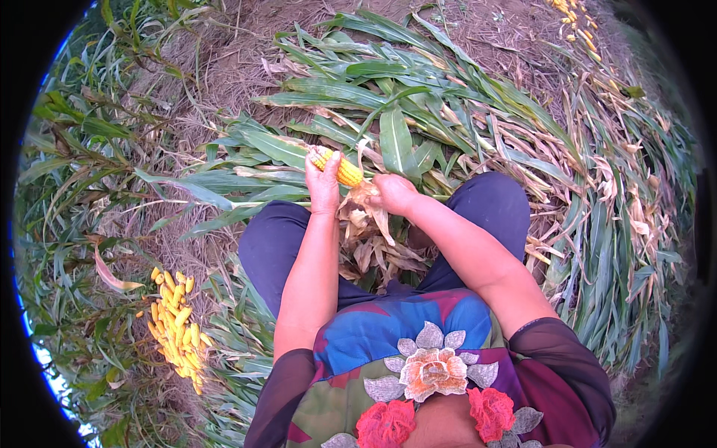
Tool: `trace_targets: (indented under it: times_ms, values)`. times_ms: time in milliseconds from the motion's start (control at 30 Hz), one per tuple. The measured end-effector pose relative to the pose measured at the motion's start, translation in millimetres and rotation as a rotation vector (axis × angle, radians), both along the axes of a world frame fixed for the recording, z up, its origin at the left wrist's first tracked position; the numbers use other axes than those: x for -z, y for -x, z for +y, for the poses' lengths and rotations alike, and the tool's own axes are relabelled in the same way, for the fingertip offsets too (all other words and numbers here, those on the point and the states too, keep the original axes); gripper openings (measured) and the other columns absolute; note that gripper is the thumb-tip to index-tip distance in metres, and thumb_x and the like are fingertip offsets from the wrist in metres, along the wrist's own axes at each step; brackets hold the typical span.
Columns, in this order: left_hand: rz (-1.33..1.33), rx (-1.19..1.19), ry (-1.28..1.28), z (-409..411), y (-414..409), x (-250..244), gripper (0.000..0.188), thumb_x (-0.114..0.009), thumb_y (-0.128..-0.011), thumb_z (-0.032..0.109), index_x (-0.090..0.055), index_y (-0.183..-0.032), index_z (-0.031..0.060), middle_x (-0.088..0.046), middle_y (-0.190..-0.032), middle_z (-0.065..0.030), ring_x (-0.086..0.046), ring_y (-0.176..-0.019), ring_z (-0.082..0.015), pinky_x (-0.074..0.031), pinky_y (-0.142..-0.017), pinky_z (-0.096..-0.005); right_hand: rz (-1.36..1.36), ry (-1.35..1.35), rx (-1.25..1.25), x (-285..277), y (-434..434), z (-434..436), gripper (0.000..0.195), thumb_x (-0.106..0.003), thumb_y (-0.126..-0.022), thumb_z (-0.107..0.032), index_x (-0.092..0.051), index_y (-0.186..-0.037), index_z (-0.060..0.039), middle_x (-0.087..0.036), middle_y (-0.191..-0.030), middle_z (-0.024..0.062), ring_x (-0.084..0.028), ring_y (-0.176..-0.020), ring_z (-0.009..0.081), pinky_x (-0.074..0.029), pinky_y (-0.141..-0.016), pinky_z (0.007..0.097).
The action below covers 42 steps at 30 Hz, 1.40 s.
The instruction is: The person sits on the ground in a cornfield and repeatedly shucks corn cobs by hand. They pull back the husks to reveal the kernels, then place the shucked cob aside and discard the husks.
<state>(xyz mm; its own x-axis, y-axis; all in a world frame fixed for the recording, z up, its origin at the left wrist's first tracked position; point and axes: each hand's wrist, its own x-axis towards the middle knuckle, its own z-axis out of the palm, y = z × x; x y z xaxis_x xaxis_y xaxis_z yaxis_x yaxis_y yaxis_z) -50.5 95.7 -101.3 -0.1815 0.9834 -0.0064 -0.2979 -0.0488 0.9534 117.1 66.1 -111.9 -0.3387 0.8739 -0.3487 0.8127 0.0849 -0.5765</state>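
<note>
A yellow corn cob (349, 172) lies tilted across the space before me, its kernels bare along most of its length. My left hand (324, 182) grips it near the upper left end, thumb along the kernels. At the lower right end, dry tan husk (358, 208) hangs folded back from the ear. My right hand (394, 193) has its fingers closed on that husk, close to the base of the cob. More loose dry husks (383, 255) lie below, between my knees.
Cut green corn stalks (392, 101) are spread in front of me, and more are piled to the right (605, 269). A heap of husked cobs (179, 327) rests on the ground at left. Other cobs (582, 33) lie far right. Standing corn plants (73, 185) line the left side.
</note>
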Motion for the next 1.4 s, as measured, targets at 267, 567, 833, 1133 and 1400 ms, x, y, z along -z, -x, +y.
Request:
trace_targets:
  times_ms: [267, 567, 833, 1133, 1400]
  values:
    - [-0.062, 0.006, -0.099, -5.9, -15.1, -53.5, 0.044, -0.062, -0.089, 0.014, -0.039, -0.125, 0.0036, -0.062, -0.099, -0.0096, -0.06, -0.091, -0.0179, -0.05, -0.082, -0.0311, 0.507, -0.632, 0.152, -76.1, -16.1, 1.2, 0.066, -0.07, -0.07, -0.02, -0.045, -0.131, -0.0097, -0.051, -0.127, 0.0157, -0.055, -0.111, 0.0345, -0.049, -0.093, 0.0392]
    - [-0.253, 0.092, 0.071, -25.0, -14.3, -29.0, 0.052, -0.059, -0.091, 0.021, -0.035, -0.133, 0.0049, -0.054, -0.112, -0.0115, -0.059, -0.096, -0.0228, -0.052, -0.082, -0.0375, 0.723, -0.388, -0.037, -55.3, -7.8, -14.7, 0.062, -0.061, -0.08, -0.019, -0.039, -0.138, -0.0099, -0.053, -0.128, 0.0181, -0.054, -0.116, 0.0339, -0.042, -0.099, 0.0408]
    - [-0.288, -0.005, 0.118, -34.2, 9.3, -14.1, 0.038, -0.055, -0.094, 0.023, -0.039, -0.123, 0.0026, -0.059, -0.097, -0.015, -0.062, -0.089, -0.0276, -0.053, -0.08, -0.0403, 0.494, -0.155, 0.002, -28.4, 8.3, -23.9, 0.045, -0.052, -0.092, -0.042, -0.054, -0.112, -0.0015, -0.064, -0.09, 0.023, -0.063, -0.088, 0.0392, -0.048, -0.079, 0.0466]
    - [-0.079, -0.053, -0.024, -49.4, -8.1, -34.9, 0.044, -0.06, -0.092, 0.013, -0.036, -0.128, 0.0023, -0.059, -0.101, -0.013, -0.06, -0.089, -0.0218, -0.051, -0.08, -0.0343, 0.42, -0.315, 0.058, -48.3, 4.0, -46.1, 0.043, -0.05, -0.092, -0.045, -0.061, -0.084, -0.0046, -0.061, -0.071, 0.0199, -0.062, -0.07, 0.0373, -0.047, -0.066, 0.0471]
    - [0.887, 0.039, -0.56, -87.9, -24.4, -100.7, 0.048, -0.07, -0.073, 0.0, -0.05, -0.117, 0.0018, -0.056, -0.108, -0.0177, -0.056, -0.095, -0.0339, -0.045, -0.087, -0.0393, -0.002, -0.083, -0.35, -20.9, 6.7, -58.3, 0.035, -0.061, -0.084, -0.032, -0.061, -0.115, -0.0171, -0.066, -0.098, 0.0179, -0.064, -0.091, 0.0339, -0.05, -0.082, 0.0447]
